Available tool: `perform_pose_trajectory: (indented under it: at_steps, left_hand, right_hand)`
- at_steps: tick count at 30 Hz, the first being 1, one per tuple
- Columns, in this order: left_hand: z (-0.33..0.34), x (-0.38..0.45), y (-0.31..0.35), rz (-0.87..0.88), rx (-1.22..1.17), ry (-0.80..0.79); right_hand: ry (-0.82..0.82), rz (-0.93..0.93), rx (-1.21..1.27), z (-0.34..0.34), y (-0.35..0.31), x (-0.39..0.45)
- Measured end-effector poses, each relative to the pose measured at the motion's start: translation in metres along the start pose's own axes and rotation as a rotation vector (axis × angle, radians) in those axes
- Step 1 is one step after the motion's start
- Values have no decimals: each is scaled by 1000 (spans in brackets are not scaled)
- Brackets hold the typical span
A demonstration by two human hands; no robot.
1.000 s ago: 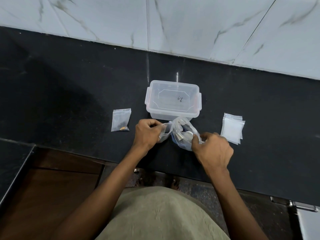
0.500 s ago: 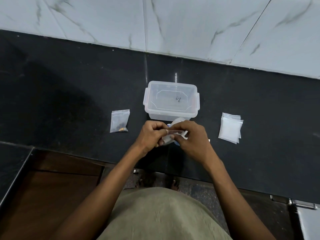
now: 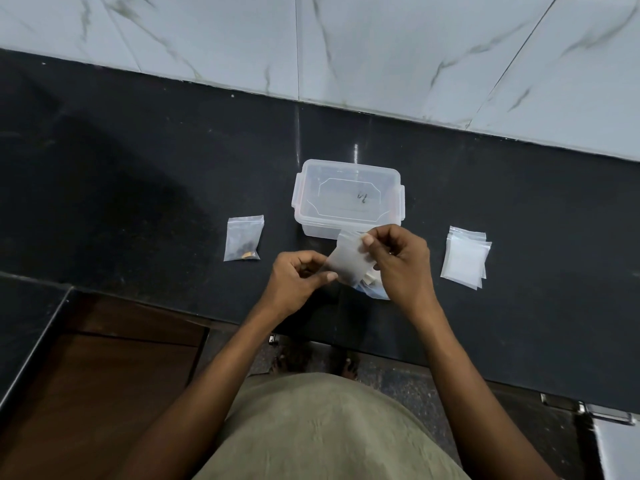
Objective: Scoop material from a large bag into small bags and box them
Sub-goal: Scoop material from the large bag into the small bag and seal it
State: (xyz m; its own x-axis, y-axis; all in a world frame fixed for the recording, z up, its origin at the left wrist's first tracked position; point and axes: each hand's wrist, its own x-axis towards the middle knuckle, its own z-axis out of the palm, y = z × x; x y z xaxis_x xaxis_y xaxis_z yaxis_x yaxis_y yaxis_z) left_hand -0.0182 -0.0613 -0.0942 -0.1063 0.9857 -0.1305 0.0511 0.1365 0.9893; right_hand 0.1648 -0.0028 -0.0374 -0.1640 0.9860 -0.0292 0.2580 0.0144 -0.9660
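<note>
left hand [image 3: 299,284] + right hand [image 3: 398,259]: fingers pinch small clear plastic zip bag [image 3: 349,261] above black stone counter [image 3: 138,188] | just before lidded translucent plastic box [image 3: 348,197] | large clear bag [image 3: 372,287] beneath

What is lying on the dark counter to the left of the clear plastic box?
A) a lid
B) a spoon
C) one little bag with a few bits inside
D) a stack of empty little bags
C: left of the clear box lies a single small bag with a few dark and yellowish bits at its bottom; the stack of empty bags lies on the right.
</note>
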Motion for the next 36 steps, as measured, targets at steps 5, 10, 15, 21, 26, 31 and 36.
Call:
perform_pose_trajectory:
  at_steps: [5, 10, 15, 21, 26, 31, 36]
  left_hand:
    - [3, 2, 6, -70, -25, 75]
    - [0, 5, 4, -21, 148, 29]
    - [10, 9, 22, 108, -32, 154]
    - [11, 13, 24, 97, -107, 224]
    - [8, 10, 19, 71, -66, 180]
    - [10, 9, 22, 84, 4, 167]
    - [8, 8, 24, 88, -20, 147]
  right_hand:
    - [100, -17, 5, 3, 4, -2]
    - [32, -29, -11, 9, 4, -6]
    - [-42, -108, -104, 10, 4, -6]
    - [-121, -190, -264, 7, 10, -5]
    - [-130, -286, -363, 9, 12, -6]
    - [-154, -339, -432, 12, 8, -8]
    - [-183, -390, -455, 17, 6, -7]
